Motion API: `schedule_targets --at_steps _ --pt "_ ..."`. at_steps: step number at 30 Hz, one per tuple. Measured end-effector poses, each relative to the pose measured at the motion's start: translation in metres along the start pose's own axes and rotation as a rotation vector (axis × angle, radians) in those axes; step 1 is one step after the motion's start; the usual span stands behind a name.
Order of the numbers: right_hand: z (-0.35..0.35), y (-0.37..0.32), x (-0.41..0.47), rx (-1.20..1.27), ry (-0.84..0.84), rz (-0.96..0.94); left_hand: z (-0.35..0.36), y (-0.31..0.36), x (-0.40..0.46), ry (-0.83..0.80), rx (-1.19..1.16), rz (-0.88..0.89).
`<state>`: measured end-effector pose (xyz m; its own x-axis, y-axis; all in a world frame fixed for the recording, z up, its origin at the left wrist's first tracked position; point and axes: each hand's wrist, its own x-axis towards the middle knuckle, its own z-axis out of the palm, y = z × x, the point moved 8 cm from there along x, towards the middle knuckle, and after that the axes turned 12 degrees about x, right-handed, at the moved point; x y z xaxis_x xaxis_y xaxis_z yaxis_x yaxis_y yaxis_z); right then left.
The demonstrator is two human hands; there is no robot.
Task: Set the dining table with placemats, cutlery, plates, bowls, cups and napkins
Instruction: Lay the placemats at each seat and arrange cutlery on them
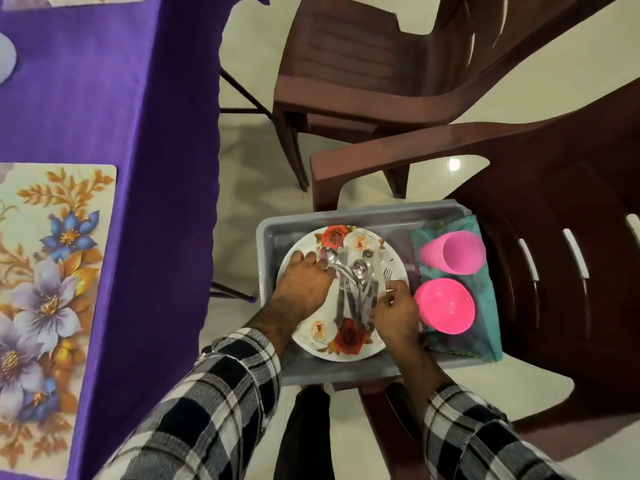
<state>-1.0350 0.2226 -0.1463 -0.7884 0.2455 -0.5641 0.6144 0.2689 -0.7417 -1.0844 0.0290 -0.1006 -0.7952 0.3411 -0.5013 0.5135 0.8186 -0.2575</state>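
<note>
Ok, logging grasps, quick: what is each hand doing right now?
Left hand: closed on a spoon over the plate.
Right hand: pinching a fork.

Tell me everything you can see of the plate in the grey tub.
The plate is round and white with a glossy look, printed with red and cream roses at its far and near rims. It lies flat in the left part of the grey tub, which sits on a brown chair. A loose pile of steel cutlery rests across its middle. The left hand and right hand are over it, picking at the cutlery.
</note>
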Motion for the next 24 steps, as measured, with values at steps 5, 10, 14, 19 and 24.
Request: schedule_targets --at_steps 5,10,14,19,24 --pt "0.007 -0.023 0.006 -0.055 0.038 0.031 0.000 -0.053 -0.022 0.014 -0.417 -0.167" --pt "0.008 -0.036 0.022 -0.176 0.085 0.089 0.011 -0.106 -0.043 0.152 -1.347 -0.464" --pt "0.029 -0.028 0.031 -0.203 -0.005 0.132 0.016 -0.114 -0.049 0.108 -1.733 -0.576" --pt "0.038 -0.024 0.014 -0.189 -0.033 0.176 0.031 -0.108 -0.058 0.062 -1.895 -0.636" --pt "0.079 -0.027 0.003 -0.059 -0.250 0.091 0.046 -0.114 -0.063 0.037 -1.830 -0.720"
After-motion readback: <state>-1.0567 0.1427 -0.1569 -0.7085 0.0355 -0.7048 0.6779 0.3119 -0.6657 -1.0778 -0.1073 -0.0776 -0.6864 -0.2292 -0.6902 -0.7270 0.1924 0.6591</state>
